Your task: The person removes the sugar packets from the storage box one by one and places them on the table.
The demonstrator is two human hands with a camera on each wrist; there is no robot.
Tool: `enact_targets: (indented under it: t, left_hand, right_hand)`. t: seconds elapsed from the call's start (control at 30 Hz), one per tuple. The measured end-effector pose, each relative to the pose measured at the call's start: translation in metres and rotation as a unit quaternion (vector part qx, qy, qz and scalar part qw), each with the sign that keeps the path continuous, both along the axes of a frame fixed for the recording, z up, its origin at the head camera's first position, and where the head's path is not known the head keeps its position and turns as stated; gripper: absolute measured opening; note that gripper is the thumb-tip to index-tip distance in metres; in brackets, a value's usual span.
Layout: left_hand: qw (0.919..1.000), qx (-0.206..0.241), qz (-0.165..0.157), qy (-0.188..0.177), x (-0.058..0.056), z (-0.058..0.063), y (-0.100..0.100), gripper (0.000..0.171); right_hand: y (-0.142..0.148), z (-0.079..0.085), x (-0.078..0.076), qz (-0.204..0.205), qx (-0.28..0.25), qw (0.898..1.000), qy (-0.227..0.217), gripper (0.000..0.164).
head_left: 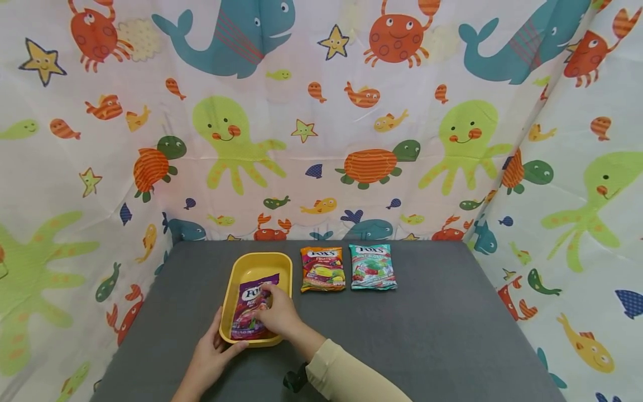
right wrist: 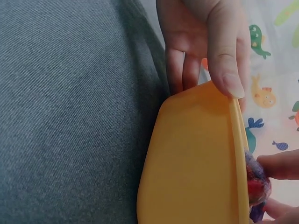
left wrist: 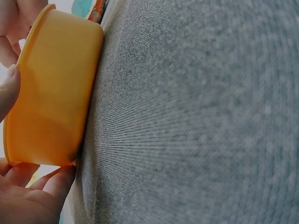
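Observation:
A yellow plastic tray (head_left: pixel 288 273) sits on the left part of the grey table. My left hand (head_left: pixel 208 349) holds its near-left corner; in the right wrist view, the thumb of the left hand (right wrist: pixel 203 37) presses on the rim while other fingers lie along the outer wall. Inside the tray is a purple candy bag (head_left: pixel 245 319) marked FOX'S, slightly tilted. My right hand (head_left: pixel 278 315) reaches over the tray and pinches this bag between thumb and fingers. The bag (right wrist: pixel 257 186) bulges above the rim in the right wrist view. Its underside is hidden.
An orange Fox's fruits candy bag (head_left: pixel 323 269) and a teal mint candy bag (head_left: pixel 373 268) lie side by side at the back, right of the tray. The grey table (head_left: pixel 427 335) ends at a curtain (head_left: pixel 321 195) printed with sea animals behind and beside it.

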State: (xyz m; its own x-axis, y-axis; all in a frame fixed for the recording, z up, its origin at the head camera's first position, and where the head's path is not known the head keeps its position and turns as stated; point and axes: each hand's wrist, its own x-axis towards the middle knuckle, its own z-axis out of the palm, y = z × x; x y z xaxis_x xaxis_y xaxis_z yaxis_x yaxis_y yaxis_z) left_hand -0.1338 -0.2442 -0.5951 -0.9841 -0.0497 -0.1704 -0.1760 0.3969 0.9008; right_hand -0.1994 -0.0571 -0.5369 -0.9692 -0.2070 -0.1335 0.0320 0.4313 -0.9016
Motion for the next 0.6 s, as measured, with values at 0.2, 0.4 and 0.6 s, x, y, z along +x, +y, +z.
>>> enact_targets:
  t: [0.2, 0.4, 0.6]
  left_hand:
    - [1.0, 0.003, 0.001, -0.001, 0.0004, -0.0004, -0.0013, 0.109]
    - [0.9999, 0.009, 0.002, -0.005, 0.0008, -0.0008, -0.0023, 0.109]
    - [0.9999, 0.013, 0.003, -0.005, -0.0001, 0.0, -0.0008, 0.11]
  right_hand:
    - [-0.004, -0.0005, 0.0001, -0.023, -0.012, 0.999, -0.019, 0.062]
    - [-0.0051, -0.0021, 0.0001, -0.038, -0.017, 0.999, -0.033, 0.054]
    - [-0.004, -0.004, -0.0016, -0.051, -0.021, 0.998, -0.034, 0.053]
